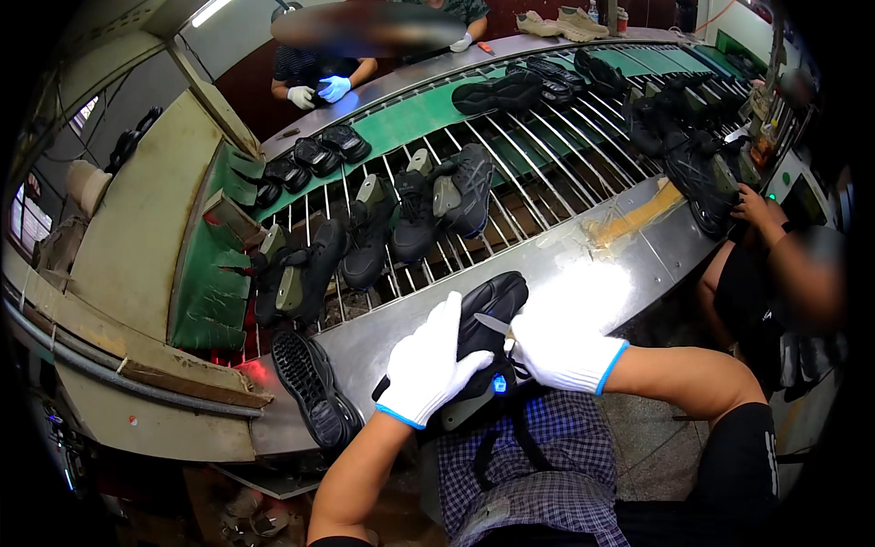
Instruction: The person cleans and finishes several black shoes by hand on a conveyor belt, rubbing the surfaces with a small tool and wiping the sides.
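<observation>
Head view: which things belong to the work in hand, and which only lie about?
In hand:
left hand
right hand
black shoe
small blade

Lying about:
sole
shoes on rack
metal bench
tan shoes

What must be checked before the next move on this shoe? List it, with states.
1. Left hand wraps the black shoe firmly: ok.
2. Right hand holds the small blade against the shoe: ok.
3. Blade tip points away from left fingers: cannot tell.
4. Both gloves on: ok.
5. Metal bench beside the shoe is bare: ok.
6. The other shoe at the bench edge lies apart from both hands: ok.
</observation>
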